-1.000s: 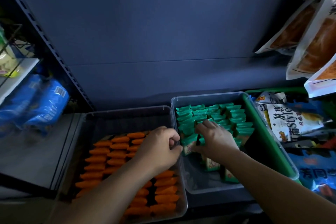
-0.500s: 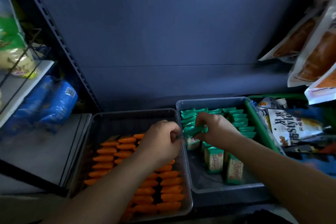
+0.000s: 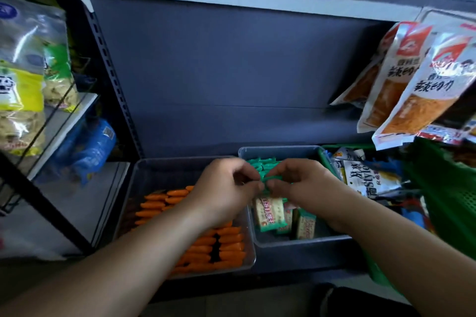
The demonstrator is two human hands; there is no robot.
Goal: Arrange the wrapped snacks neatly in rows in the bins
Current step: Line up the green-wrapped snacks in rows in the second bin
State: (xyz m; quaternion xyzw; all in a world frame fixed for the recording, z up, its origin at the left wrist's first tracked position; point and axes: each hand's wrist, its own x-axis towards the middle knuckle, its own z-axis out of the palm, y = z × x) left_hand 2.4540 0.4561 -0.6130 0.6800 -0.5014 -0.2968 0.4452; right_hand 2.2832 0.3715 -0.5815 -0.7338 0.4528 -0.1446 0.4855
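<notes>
Green wrapped snacks [image 3: 271, 216] stand on end in the clear right bin [image 3: 304, 242], which sits on the shelf near its front edge, touching the left bin [image 3: 164, 175] of orange snacks [image 3: 229, 244]. The left hand [image 3: 226, 188] and right hand [image 3: 306, 182] meet over the right bin's middle, both pinching the crimped top of one green packet [image 3: 269, 178]. The packets look light, with slick, crinkly film and probably brittle contents. Gripping the flat sides or the seam gently seems safest, and upright rows may topple.
</notes>
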